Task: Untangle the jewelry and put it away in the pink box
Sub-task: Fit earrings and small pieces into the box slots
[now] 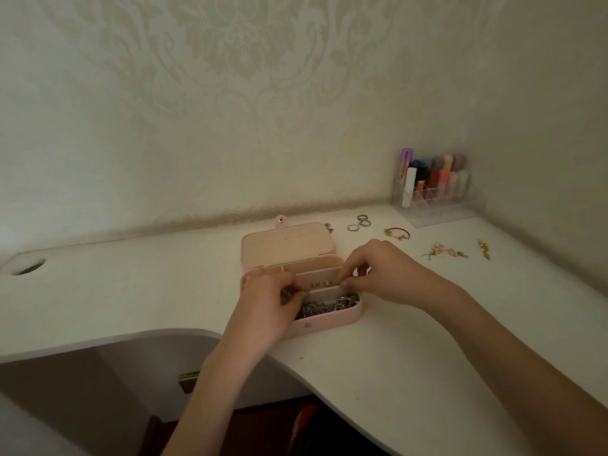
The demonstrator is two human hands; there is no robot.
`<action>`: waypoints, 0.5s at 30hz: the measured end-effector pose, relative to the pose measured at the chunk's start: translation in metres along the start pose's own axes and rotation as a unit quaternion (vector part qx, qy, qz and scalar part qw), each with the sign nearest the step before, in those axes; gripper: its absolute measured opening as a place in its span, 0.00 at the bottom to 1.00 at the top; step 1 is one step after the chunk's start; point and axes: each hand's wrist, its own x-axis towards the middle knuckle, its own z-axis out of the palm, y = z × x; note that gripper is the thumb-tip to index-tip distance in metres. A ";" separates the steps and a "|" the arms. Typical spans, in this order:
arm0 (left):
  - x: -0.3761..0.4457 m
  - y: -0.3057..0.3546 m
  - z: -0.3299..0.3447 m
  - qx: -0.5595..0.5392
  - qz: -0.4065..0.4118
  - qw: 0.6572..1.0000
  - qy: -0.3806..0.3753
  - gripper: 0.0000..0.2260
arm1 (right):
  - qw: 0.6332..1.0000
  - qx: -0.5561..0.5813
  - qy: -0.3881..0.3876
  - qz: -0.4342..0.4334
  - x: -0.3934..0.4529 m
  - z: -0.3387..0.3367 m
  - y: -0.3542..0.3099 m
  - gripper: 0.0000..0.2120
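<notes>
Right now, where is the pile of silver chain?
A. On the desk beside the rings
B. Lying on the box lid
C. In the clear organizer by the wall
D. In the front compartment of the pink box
D: the silver chain lies heaped in the near compartment of the open pink box.

One pink box (324, 320), lid open. One heap of silver chain (325, 307) in its front compartment. Three rings (360, 222) toward the desk's (131, 291) back edge. One red bracelet (397, 232). Two gold pieces (444, 251) toward the right edge. One clear organiser (434, 205) at the back right corner. Two hands: left hand (268, 304), right hand (378, 271).
</notes>
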 end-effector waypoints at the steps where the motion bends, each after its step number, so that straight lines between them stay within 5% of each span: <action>1: 0.000 -0.001 0.000 -0.003 0.006 1.000 0.003 0.02 | 1.000 0.023 0.020 0.007 0.003 -0.006 0.005 0.04; 5: 0.000 -0.004 0.003 0.001 0.023 1.000 -0.002 0.04 | 0.964 0.002 0.250 0.087 0.024 -0.020 0.048 0.13; 9: 0.000 -0.006 0.004 0.020 0.033 0.999 -0.014 0.04 | 0.947 -0.230 0.127 0.185 0.031 0.004 0.076 0.19; 15: -0.002 -0.005 0.005 0.036 0.018 0.999 -0.013 0.02 | 0.947 -0.232 0.153 0.161 0.035 0.009 0.079 0.17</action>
